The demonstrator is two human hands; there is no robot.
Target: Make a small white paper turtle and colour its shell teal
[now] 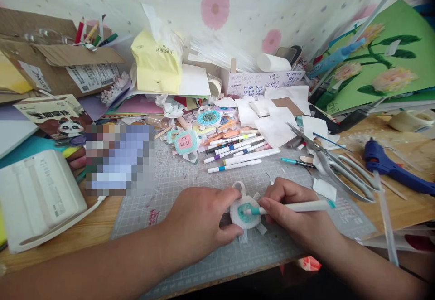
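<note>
Two hands colouring a small white craft piece on a grey cutting mat.

Left hand [200,220] fingers pinch the white piece [245,213] against the mat [190,173]; right hand [292,214] grips a teal marker [292,207], tip touching the piece's teal centre.

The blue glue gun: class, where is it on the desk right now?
In the head view, the blue glue gun lies at the right on the bare wooden desk, beyond the cutting mat, just right of the scissors.
</note>
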